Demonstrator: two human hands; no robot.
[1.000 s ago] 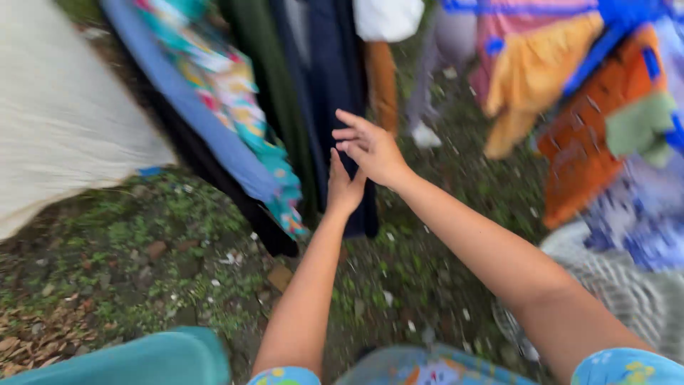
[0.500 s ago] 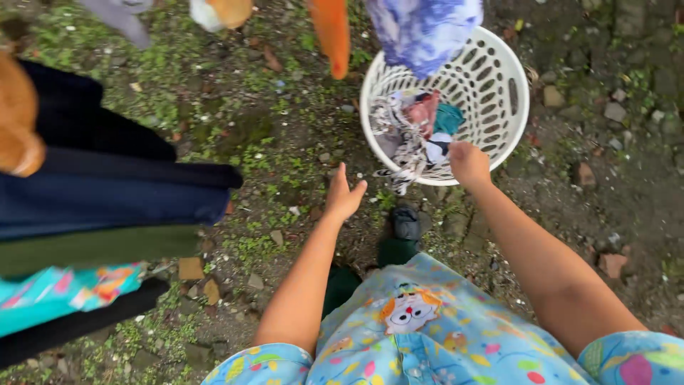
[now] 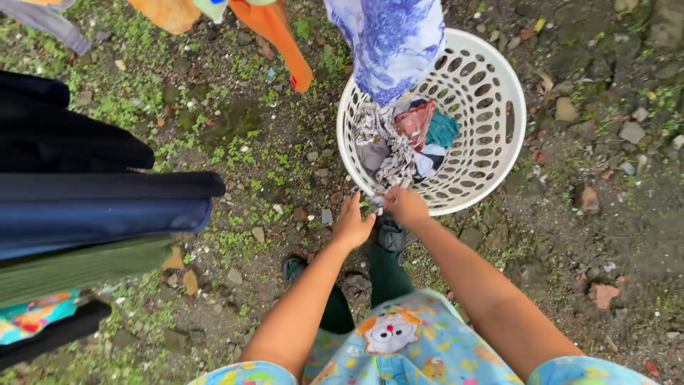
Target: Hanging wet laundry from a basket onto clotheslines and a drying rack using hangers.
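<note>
A round white laundry basket point(image 3: 491, 153) stands on the ground in front of me with several crumpled clothes inside. My right hand point(image 3: 406, 205) is at the basket's near rim, closed on a grey-and-white patterned cloth point(image 3: 381, 146) that trails over the edge. Just left of it, outside the rim, my left hand point(image 3: 353, 224) has its fingers stretched toward the same cloth and holds nothing. A red piece point(image 3: 415, 122) and a teal piece point(image 3: 443, 130) lie deeper in the basket. My feet show below my hands.
Dark navy and green garments point(image 3: 92, 207) hang at the left. An orange garment point(image 3: 274, 28) and a blue-and-white patterned one point(image 3: 395, 43) hang above, the latter partly covering the basket. The ground is dirt with stones and patches of weeds.
My view dropped from the hanging clothes to the basket. My right hand came back from inside the basket to its near rim, and my left hand moved right, up beside it.
</note>
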